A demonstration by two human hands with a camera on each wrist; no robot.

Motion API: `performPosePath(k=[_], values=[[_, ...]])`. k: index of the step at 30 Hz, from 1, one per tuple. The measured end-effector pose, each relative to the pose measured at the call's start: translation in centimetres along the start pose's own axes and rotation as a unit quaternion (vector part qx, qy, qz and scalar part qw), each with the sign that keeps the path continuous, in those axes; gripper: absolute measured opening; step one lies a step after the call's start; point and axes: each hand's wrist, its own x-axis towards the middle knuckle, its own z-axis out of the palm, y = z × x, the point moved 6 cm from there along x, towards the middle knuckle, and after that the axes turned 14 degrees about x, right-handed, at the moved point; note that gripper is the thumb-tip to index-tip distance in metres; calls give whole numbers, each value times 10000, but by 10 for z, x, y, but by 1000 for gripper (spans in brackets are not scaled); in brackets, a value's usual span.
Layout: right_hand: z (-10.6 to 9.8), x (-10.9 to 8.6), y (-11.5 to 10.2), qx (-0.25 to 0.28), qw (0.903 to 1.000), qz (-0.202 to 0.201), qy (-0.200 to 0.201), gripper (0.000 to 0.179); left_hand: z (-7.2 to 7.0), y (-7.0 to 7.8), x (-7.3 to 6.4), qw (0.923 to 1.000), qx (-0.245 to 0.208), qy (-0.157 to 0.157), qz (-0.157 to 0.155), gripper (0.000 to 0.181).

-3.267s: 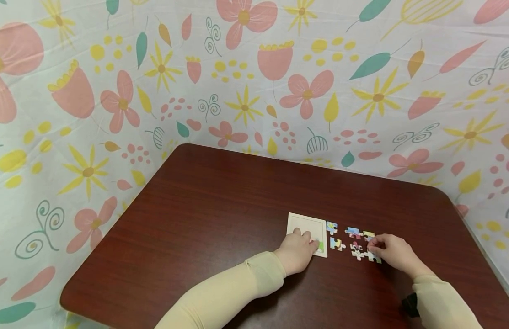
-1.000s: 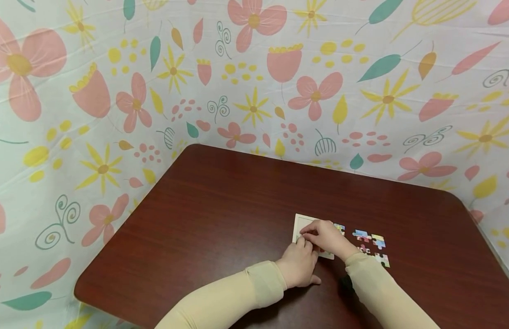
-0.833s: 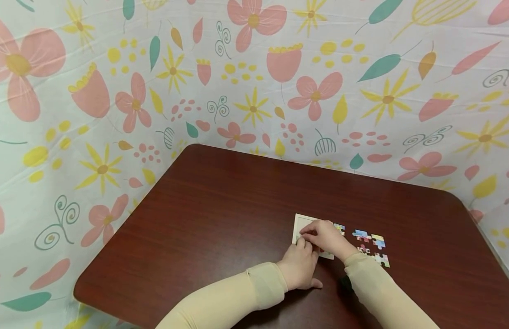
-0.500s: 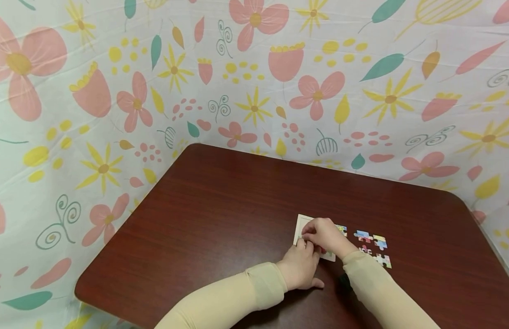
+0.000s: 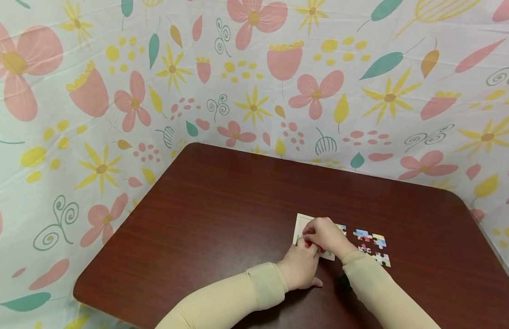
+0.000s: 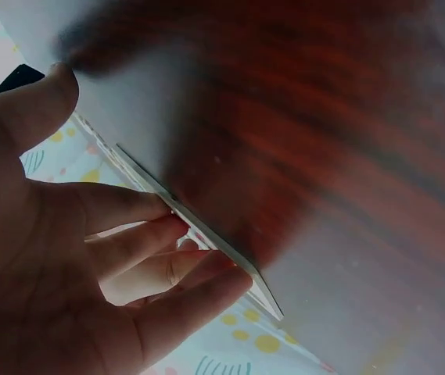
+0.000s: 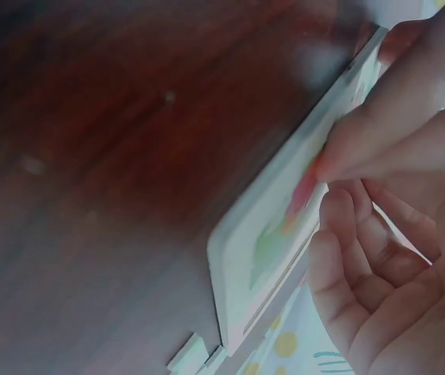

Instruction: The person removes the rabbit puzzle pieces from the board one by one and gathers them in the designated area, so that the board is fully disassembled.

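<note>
A pale square jigsaw tray (image 5: 300,221) lies under both hands, largely hidden by them in the head view. My left hand (image 5: 300,267) rests its outstretched fingers on the tray's near side, thumb held away, as the left wrist view also shows. From the right, my right hand (image 5: 326,235) reaches across with thumb and index finger brought together over the tray, pinching a jigsaw piece (image 7: 306,191) with red on it. The piece is mostly covered by fingers. Green and red printed parts show inside the tray in the right wrist view.
Several loose jigsaw pieces lie to the tray's right, among them a blue and red one (image 5: 362,235), a yellow and blue one (image 5: 379,241) and a whitish one (image 5: 382,259). The dark wooden table (image 5: 221,205) meets a flower-printed cloth (image 5: 254,68) behind.
My right hand has come left from the loose pieces to the tray, where it stays over the last second. Left fingers have shifted slightly, and more red shows between the hands.
</note>
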Motion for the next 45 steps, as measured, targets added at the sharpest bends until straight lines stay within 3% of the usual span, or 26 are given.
performPosePath(k=[9,16,21,32,45], values=[[1,0,-1,13,10000,16,5,6,-1,2,0,10000,-4,64,57,90],[2,0,1,96,9997,155,-182,5,2,7,2,9994,69,-326,64,83],[2,0,1,166,9994,150,-246,8,1,8,2,9990,84,-435,-39,82],[0,-1,9,635,9978,111,-180,8,2,10,3,9985,71,-536,-99,82],[-2,-2,12,1194,9920,353,-192,4,2,9,4,9974,-9,-711,-61,80]])
